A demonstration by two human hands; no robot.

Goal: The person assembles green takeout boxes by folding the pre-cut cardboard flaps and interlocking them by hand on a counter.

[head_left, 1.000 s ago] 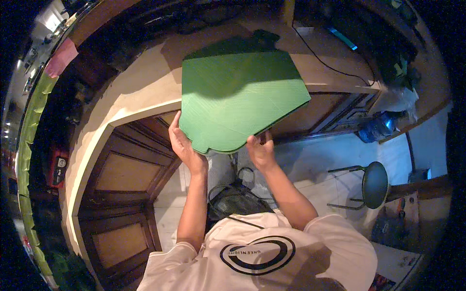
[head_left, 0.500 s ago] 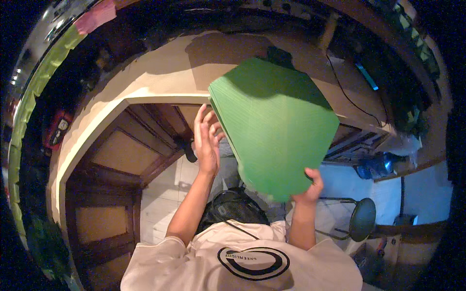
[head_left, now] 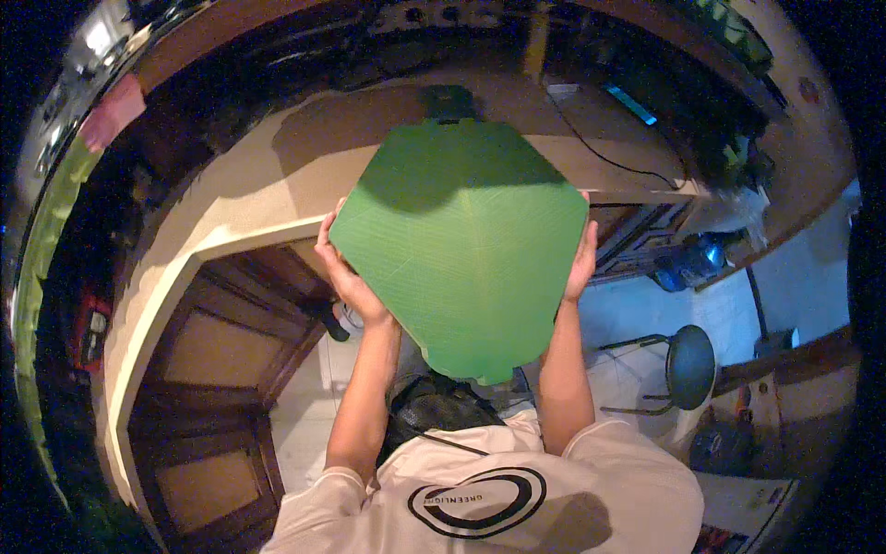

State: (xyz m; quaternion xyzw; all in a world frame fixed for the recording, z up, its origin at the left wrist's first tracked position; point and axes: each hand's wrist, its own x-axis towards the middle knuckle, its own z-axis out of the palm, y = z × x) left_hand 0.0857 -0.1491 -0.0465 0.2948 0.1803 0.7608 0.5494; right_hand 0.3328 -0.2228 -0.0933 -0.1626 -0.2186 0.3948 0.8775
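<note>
A stack of green cut banana leaves [head_left: 466, 254], with fine ribs and a pale midline, is held up in front of me between both hands. It has straight angled sides and a ragged near edge. My left hand [head_left: 347, 284] grips its left edge, partly hidden by the leaves. Along the right edge, my right hand [head_left: 582, 262] is closed on the stack, with some fingers out of sight behind it. The far end of the leaves overlaps the edge of the beige counter [head_left: 231, 212], and a shadow crosses their upper part.
A small black object [head_left: 448, 102] stands on the counter just beyond the leaves. Farther right are a lit blue phone-like device [head_left: 632, 105] and a dark cable [head_left: 600, 152]. A dark round-seated stool [head_left: 690, 367] stands at right. Wooden cabinet doors [head_left: 208, 323] are below the counter at left.
The leaf stack has turned level and shifted left. My left hand has closed on its left edge, and my right hand has moved from the near right corner up the right edge.
</note>
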